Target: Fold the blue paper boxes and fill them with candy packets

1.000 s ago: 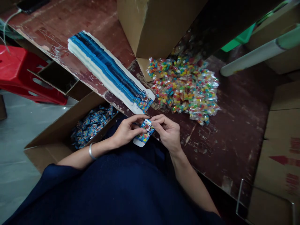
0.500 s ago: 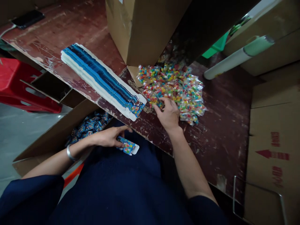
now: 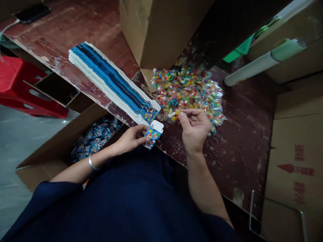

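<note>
The left hand [image 3: 132,139] is pinching a little box [image 3: 153,135] between its thumb and fingers. The box is showing a white flap at its top, and it is sitting by the edge of the table [image 3: 242,134], near the end of the row of flat boxes [image 3: 111,79]. The right hand [image 3: 196,130] is pinching a candy bag [image 3: 173,115] with its thumb and fingertips. That bag is staying apart from the box, near the candy pile [image 3: 191,89]. Blue packs [image 3: 93,137] are lying inside a carton [image 3: 60,137] beside the left arm.
</note>
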Available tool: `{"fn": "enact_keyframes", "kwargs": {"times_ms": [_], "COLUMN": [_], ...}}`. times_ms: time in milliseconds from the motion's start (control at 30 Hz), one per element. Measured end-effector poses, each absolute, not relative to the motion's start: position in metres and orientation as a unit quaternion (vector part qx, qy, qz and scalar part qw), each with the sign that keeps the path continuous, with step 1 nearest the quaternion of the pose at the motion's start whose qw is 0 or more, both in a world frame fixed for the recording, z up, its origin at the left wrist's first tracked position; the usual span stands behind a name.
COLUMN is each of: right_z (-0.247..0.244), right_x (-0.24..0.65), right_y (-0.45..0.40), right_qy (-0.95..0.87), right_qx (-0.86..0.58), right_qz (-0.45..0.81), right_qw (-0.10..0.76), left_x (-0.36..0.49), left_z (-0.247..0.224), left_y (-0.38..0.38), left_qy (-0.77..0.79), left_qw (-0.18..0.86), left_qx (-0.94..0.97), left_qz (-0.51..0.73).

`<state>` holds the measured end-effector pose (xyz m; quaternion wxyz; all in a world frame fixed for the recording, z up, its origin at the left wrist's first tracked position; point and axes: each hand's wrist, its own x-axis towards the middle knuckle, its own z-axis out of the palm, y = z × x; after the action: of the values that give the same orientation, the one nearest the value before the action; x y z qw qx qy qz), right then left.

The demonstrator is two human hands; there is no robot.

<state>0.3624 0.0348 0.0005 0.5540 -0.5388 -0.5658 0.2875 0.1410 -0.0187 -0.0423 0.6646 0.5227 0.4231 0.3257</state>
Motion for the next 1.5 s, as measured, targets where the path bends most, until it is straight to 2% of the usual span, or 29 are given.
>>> {"fn": "enact_keyframes", "kwargs": {"times_ms": [133, 267, 367, 567, 767, 933, 1067, 1300, 1500], "right_z": [0.013, 0.018, 0.018, -0.006, -0.018, -0.012, -0.006, 0.000, 0.003], "right_x": [0.349, 0.354, 0.359, 0.358, 0.347, 0.335, 0.335, 0.347, 0.342], "right_y": [0.006, 0.002, 0.001, -0.019, -0.026, -0.024, -0.018, -0.002, -0.001], "right_qy": [-0.597, -0.714, -0.754, -0.628, -0.625, -0.557, -0.570, -0.553, -0.574], "right_qx": [-0.527, -0.495, -0.463, -0.490, -0.505, -0.500, -0.493, -0.519, -0.493], "right_qz": [0.296, 0.228, 0.260, 0.410, 0.365, 0.379, 0.427, 0.494, 0.492], "right_qw": [0.527, 0.439, 0.386, 0.444, 0.471, 0.544, 0.499, 0.426, 0.431], "left_x": [0.161, 0.166, 0.166, 0.166, 0.172, 0.172, 0.165, 0.151, 0.148], "left_z": [-0.039, -0.036, -0.031, -0.021, -0.024, -0.022, -0.025, -0.029, -0.027], "left_y": [-0.021, -0.026, -0.030, -0.033, -0.034, -0.034, -0.037, -0.036, -0.037], "left_qy": [0.397, 0.392, 0.385, 0.383, 0.333, 0.329, 0.359, 0.387, 0.373], "left_qw": [0.682, 0.672, 0.658, 0.631, 0.689, 0.692, 0.670, 0.560, 0.586], "left_qx": [0.485, 0.451, 0.439, 0.454, 0.443, 0.424, 0.449, 0.593, 0.578], "left_qz": [0.377, 0.438, 0.475, 0.499, 0.467, 0.483, 0.469, 0.431, 0.427]}}
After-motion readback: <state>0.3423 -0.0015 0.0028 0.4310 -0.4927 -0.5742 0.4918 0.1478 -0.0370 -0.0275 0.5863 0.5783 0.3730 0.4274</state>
